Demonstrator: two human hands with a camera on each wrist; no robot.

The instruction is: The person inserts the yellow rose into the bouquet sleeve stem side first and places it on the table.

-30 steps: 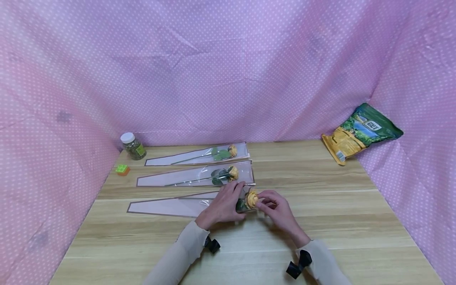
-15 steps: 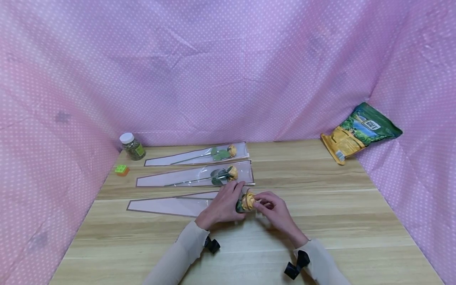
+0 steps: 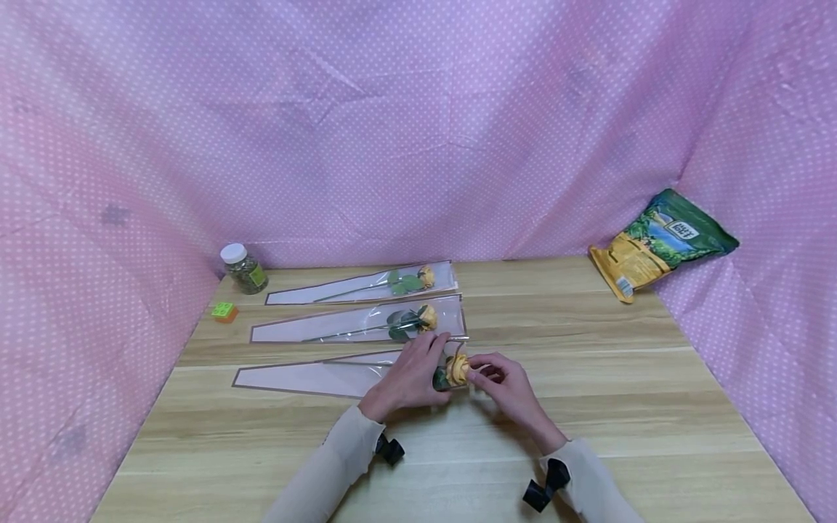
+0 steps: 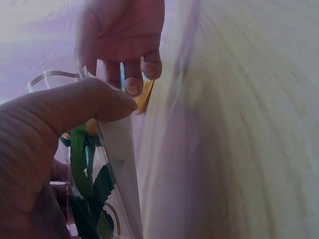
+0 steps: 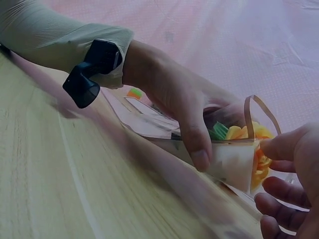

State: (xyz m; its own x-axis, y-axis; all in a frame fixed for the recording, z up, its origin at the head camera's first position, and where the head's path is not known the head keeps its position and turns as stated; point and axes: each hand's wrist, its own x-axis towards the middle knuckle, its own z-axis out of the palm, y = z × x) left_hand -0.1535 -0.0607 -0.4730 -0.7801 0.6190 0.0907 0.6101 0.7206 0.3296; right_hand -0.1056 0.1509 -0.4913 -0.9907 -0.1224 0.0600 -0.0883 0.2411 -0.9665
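Note:
Nearest me lies a tapering clear flower sleeve [image 3: 294, 380] with a pale backing and brown border. My left hand [image 3: 412, 374] grips it across its wide end; in the left wrist view its thumb [image 4: 107, 102] lies over the sleeve's edge, above dark green leaves [image 4: 82, 164]. A yellow rose [image 3: 458, 369] sits at the open mouth, whose brown-edged front film [image 5: 264, 107] arches up in the right wrist view. My right hand [image 3: 506, 385] pinches the rose's head with thumb and forefinger, its other fingers loosely bent. The left hand hides part of the stem.
Two more sleeved roses lie behind, a middle one [image 3: 360, 323] and a far one [image 3: 360, 285]. At the back left stand a white-capped jar [image 3: 245, 269] and a small green-and-orange block [image 3: 225, 312]. A green-and-yellow bag [image 3: 660, 243] leans against the pink dotted cloth at right.
My right hand and the rose's head have shifted slightly left, towards the sleeve. The left hand keeps its place on the sleeve.

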